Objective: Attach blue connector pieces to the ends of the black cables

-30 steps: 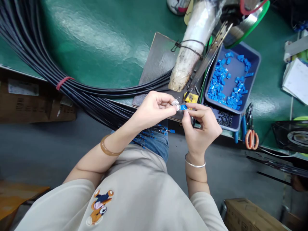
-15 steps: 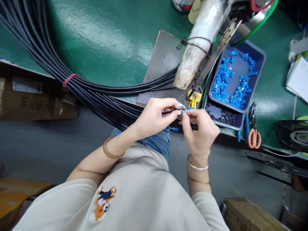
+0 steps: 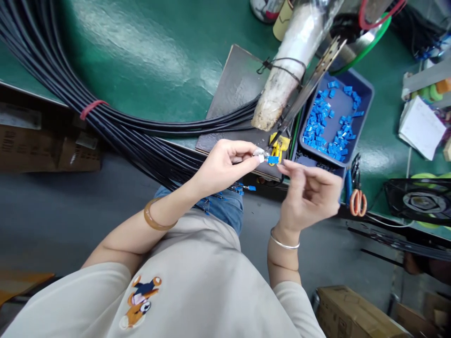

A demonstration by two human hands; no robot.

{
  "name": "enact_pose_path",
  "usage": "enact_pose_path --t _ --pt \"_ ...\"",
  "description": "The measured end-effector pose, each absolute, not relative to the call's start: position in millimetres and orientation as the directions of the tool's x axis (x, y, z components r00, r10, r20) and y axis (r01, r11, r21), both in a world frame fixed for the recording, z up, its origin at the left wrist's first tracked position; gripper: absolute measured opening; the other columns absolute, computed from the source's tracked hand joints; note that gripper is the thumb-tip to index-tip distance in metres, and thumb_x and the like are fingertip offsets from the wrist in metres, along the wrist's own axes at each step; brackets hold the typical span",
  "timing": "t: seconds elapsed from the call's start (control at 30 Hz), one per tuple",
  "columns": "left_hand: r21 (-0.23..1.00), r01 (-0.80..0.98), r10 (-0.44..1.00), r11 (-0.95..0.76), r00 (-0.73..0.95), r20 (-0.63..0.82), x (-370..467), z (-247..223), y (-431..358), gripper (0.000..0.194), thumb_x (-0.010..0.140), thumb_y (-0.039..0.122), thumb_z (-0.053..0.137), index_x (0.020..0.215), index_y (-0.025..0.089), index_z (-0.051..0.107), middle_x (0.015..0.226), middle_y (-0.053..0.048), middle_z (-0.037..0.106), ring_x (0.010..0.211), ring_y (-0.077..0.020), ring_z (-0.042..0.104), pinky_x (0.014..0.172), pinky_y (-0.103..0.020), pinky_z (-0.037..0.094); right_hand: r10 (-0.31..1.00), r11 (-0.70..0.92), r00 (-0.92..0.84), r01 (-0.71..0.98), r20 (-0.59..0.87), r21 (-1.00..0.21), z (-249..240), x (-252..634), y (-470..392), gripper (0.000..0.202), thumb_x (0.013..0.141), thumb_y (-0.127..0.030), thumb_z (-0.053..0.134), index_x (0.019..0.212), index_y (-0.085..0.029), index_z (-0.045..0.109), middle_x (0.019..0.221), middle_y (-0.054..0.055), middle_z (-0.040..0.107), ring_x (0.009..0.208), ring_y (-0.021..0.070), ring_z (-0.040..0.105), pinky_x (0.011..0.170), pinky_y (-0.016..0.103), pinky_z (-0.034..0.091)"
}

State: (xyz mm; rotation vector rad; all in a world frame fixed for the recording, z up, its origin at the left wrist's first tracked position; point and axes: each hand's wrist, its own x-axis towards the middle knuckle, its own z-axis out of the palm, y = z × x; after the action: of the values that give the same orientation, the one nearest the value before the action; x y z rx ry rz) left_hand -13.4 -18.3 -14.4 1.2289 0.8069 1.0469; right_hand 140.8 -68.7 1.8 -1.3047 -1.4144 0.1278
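Thumb and fingers of my left hand (image 3: 227, 164) pinch the end of a black cable, and a small blue connector (image 3: 272, 160) sticks out past the fingertips. Just right of that connector is my right hand (image 3: 310, 190), slightly blurred, its thumb and index finger near each other; whether anything is between them is too small to tell. Several black cables (image 3: 141, 123) run in a thick bundle from the upper left, tied with a red band (image 3: 93, 108). Other blue connectors (image 3: 246, 188) hang at cable ends below my left hand.
A grey-blue bin (image 3: 366, 101) of blue connectors stands right of a white wrapped tube (image 3: 278, 89) and metal bar. Yellow-handled tool (image 3: 279, 143) lies beneath. Orange-handled scissors (image 3: 358, 203), papers (image 3: 421, 127) and a black fan (image 3: 419, 202) are further right.
My right hand has moved right, away from my left fingertips, uncovering the blue connector. My left hand still holds the cable end. The whole view has shifted slightly.
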Motion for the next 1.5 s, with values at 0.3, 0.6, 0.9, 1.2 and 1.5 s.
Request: enact_pose_path --t 0.3,0.6,0.9,1.2,1.5 --pt "0.976 -0.216 0.955 0.018 0.294 0.048 -6.7 -15.1 -11.2 0.013 0.082 0.021 0.066 0.072 0.012 0.067 0.068 0.000 0.061 0.061 -0.0065 0.054 0.057 -0.017 0.044 0.732 0.438 0.035 0.741 0.681 -0.509 -13.3 140.7 -56.5 0.011 0.086 -0.012 0.063 0.090 -0.022 0.059 0.106 0.003 0.073 0.094 0.0167 0.073 0.077 0.031 0.063" --pt "0.978 -0.209 0.957 -0.018 0.279 0.077 -6.8 -12.2 -8.2 0.008 0.081 0.019 0.065 0.075 0.013 0.067 0.071 0.000 0.062 0.061 -0.0055 0.053 0.058 -0.016 0.044 0.744 0.435 0.039 0.730 0.668 -0.527 -10.2 137.9 -52.5 0.010 0.087 -0.013 0.061 0.092 -0.022 0.061 0.107 0.003 0.073 0.096 0.0182 0.073 0.079 0.035 0.063" --pt "0.986 -0.145 0.944 0.088 0.329 -0.036 -12.8 -9.9 -10.5 0.011 0.082 0.021 0.065 0.074 0.013 0.066 0.064 0.001 0.054 0.054 -0.0043 0.041 0.049 -0.018 0.033 0.766 0.418 0.021 0.744 0.643 -0.522 -9.1 138.4 -57.1 0.007 0.087 -0.016 0.059 0.087 -0.023 0.057 0.106 0.003 0.073 0.095 0.0186 0.073 0.079 0.036 0.065" --pt "0.997 -0.048 0.874 0.054 0.485 -0.025 -16.5 -10.7 -24.9 0.008 0.081 0.018 0.062 0.078 0.014 0.067 0.058 0.003 0.050 0.051 -0.0044 0.038 0.048 -0.018 0.030 0.764 0.377 0.183 0.651 0.618 -0.659 -4.9 142.4 -62.5 0.010 0.082 -0.014 0.066 0.086 -0.022 0.062 0.091 0.000 0.075 0.082 0.0184 0.075 0.070 0.035 0.063" --pt "0.988 0.088 0.875 -0.125 0.480 0.068 -36.0 -35.1 -58.6 0.013 0.084 0.021 0.061 0.083 0.012 0.072 0.089 -0.008 0.072 0.074 -0.0119 0.066 0.062 -0.021 0.052 0.612 0.420 0.481 0.475 0.628 -0.773 6.4 151.6 -59.0 0.009 0.081 -0.013 0.065 0.080 -0.017 0.057 0.076 0.000 0.072 0.057 0.0146 0.070 0.051 0.029 0.056"
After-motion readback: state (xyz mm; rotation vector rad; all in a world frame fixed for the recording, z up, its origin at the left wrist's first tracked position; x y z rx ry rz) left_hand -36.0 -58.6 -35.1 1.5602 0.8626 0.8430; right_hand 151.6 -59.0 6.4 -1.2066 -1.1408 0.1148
